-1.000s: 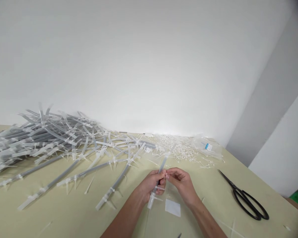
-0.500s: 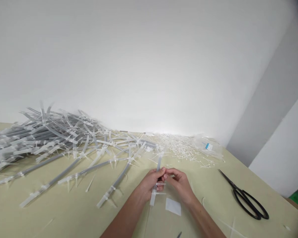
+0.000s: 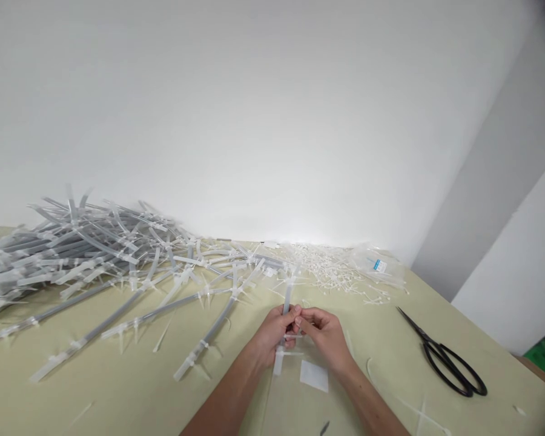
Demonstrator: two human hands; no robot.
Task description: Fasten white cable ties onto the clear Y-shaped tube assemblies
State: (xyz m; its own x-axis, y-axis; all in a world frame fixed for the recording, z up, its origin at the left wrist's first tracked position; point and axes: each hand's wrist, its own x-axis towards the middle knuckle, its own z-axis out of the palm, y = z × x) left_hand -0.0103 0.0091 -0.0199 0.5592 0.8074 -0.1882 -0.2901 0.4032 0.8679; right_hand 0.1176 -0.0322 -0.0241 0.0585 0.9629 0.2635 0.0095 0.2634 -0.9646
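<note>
My left hand [image 3: 275, 332] is closed round a grey tube [image 3: 287, 295], which stretches away from me with white ties at its far end and near its close end. Thumb and fingers of my right hand [image 3: 323, 332] are pinched together at the left fingertips, beside the tube; what they hold is too small to make out. Just below the hands lies a white square of paper [image 3: 314, 375]. Another tied grey tube [image 3: 218, 327] rests left of my left hand.
A large heap of tied grey tubes [image 3: 72, 248] fills the left side. Loose white zip ties [image 3: 331, 269] and a clear bag with a blue label [image 3: 379, 265] lie near the wall. Black scissors [image 3: 445, 357] rest on the table [image 3: 381, 406] at right.
The whole view has shifted slightly, so table items appear a little further left. Both hands keep nearly the same pose at the tube.
</note>
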